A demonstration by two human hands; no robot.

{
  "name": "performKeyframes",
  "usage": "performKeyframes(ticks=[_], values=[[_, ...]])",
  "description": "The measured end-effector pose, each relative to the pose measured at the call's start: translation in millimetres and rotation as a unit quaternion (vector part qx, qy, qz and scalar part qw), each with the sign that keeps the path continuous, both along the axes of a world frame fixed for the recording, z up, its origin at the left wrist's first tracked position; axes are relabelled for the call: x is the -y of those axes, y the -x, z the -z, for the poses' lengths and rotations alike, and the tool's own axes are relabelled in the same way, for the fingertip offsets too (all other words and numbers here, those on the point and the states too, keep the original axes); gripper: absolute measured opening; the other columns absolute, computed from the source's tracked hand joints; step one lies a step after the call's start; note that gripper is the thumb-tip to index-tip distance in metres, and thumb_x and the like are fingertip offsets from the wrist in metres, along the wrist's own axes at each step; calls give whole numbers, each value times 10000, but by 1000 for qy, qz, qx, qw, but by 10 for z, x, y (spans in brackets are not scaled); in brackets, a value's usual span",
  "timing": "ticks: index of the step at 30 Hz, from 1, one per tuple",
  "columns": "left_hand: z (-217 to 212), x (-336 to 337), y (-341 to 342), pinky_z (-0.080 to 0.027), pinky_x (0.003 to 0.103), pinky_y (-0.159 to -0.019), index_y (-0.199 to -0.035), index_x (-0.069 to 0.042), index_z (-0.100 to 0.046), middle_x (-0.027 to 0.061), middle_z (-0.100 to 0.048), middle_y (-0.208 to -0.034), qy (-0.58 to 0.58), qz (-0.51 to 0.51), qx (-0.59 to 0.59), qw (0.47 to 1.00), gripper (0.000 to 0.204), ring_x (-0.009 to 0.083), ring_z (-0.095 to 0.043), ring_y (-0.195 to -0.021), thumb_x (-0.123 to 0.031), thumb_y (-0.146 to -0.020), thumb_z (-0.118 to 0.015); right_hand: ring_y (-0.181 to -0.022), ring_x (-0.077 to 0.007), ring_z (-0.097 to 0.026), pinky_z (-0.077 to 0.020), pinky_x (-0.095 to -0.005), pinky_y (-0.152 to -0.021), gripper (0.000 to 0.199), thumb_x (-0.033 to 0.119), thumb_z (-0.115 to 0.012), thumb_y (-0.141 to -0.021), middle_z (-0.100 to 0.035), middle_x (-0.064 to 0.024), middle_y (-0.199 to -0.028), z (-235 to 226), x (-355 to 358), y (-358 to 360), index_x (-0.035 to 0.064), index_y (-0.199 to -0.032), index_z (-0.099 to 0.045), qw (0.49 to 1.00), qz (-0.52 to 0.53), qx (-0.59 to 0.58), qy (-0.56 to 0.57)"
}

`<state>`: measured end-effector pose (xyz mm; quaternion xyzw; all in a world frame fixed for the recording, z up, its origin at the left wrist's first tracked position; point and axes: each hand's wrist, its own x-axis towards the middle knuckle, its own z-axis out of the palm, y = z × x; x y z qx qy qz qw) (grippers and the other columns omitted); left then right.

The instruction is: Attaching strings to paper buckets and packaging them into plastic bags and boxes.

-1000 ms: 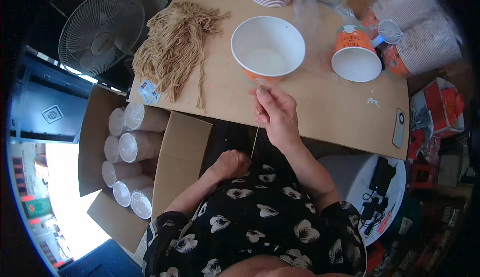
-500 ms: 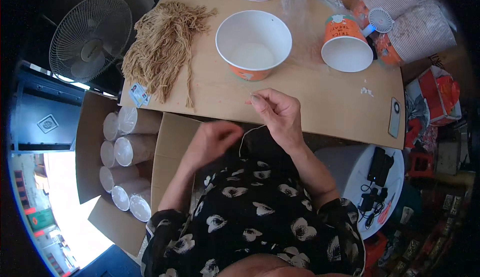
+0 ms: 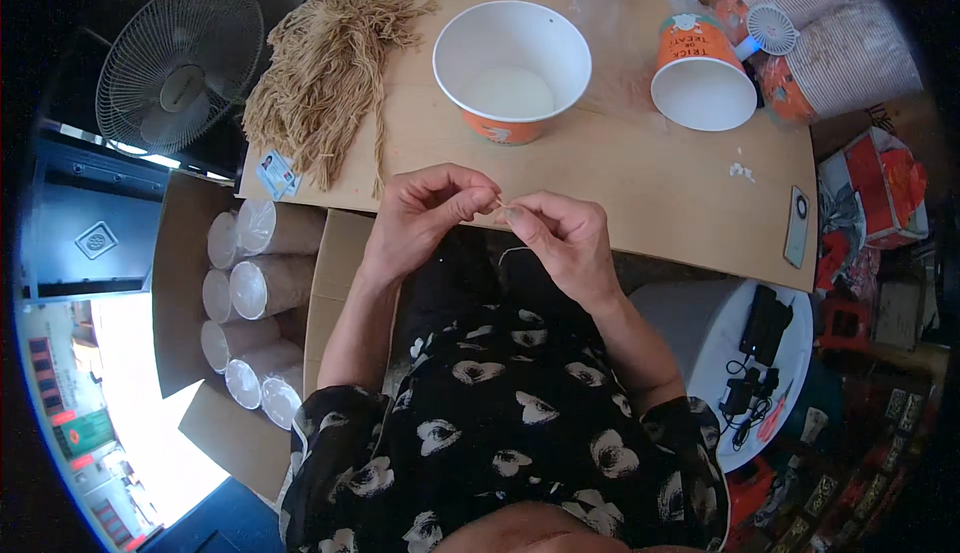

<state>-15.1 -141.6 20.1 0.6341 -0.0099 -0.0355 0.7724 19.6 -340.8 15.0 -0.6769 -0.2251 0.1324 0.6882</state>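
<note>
Thin tan twine strand point(image 3: 503, 205) sits pinched between our two hands just off the near edge of the light wooden table point(image 3: 640, 183), above our lap; a pale loop of it hangs down at about six o'clock from the pinch. Our left hand point(image 3: 425, 215) has thumb and forefinger pressed together on one end of the strand, and our right hand point(image 3: 562, 238) has its fingertips closed on the other end, the two grips almost touching.

At twelve o'clock from our hands stands a wide white paper bowl with an orange outside point(image 3: 511, 69). At two o'clock an orange paper cup with a white inside point(image 3: 699, 77) lies tilted toward us, with a small white handheld fan point(image 3: 769, 29) just beside it. At eleven o'clock a loose bundle of tan twine strands point(image 3: 330, 78) spreads over the table corner, and a round white floor fan point(image 3: 178, 65) stands beyond it. At eight o'clock an open cardboard box holding sleeved stacks of paper cups point(image 3: 245, 293) rests on the floor.

We judge the strand could slip free, since it is thin and held only by the fingertips. The hanging loop might also snag on our patterned sleeve or on the table edge and pull the ends apart.
</note>
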Motion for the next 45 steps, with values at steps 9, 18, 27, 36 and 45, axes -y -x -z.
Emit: performKeyframes(ticks=[9, 18, 27, 36, 45], values=[[13, 98, -38, -494, 264, -661, -959, -3, -706, 44, -711, -824, -292, -61, 107, 948, 173, 100, -638, -737, -169, -912, -703, -588, 12, -410, -308, -173, -524, 118, 72, -639, -946, -502, 85, -645, 49, 70, 37, -25, -1011, -657, 999, 15, 16, 34], [0, 125, -89, -495, 328, -622, -822, 6, -658, 98, -652, -727, -370, -80, 171, 910, 185, 254, -638, -666, -159, -885, -712, -589, 15, -420, -320, -169, -527, 86, 49, -655, -930, -526, 87, -659, 136, 83, 32, -12, -990, -662, 998, 46, 21, 28], [-296, -527, -777, -455, 434, -1003, -1151, -122, -672, 13, -659, -1209, -603, -122, 368, 697, 384, 300, -571, -1177, -58, -778, -737, -646, -23, -531, -426, -169, -572, 96, 26, -673, -901, -630, 4, -783, -116, 38, -100, -19, -983, -650, 969, 164, 179, -38], [-516, -400, -825, -550, 289, -735, -1076, 22, -697, 100, -720, -849, -347, -70, 227, 907, 198, 165, -712, -809, -70, -903, -676, -718, -125, -685, -557, -253, -676, 101, -32, -667, -873, -682, -88, -834, -298, -306, -415, -40, -959, -615, 907, 222, 355, 41], [-499, -382, -845, -553, 274, -738, -1110, 16, -678, 105, -722, -926, -296, -84, 221, 925, 224, 151, -710, -844, -57, -899, -676, -636, -231, -678, -542, -329, -556, 183, -18, -701, -800, -628, -86, -750, -266, -579, -610, 49, -891, -557, 892, 243, 378, 54]])
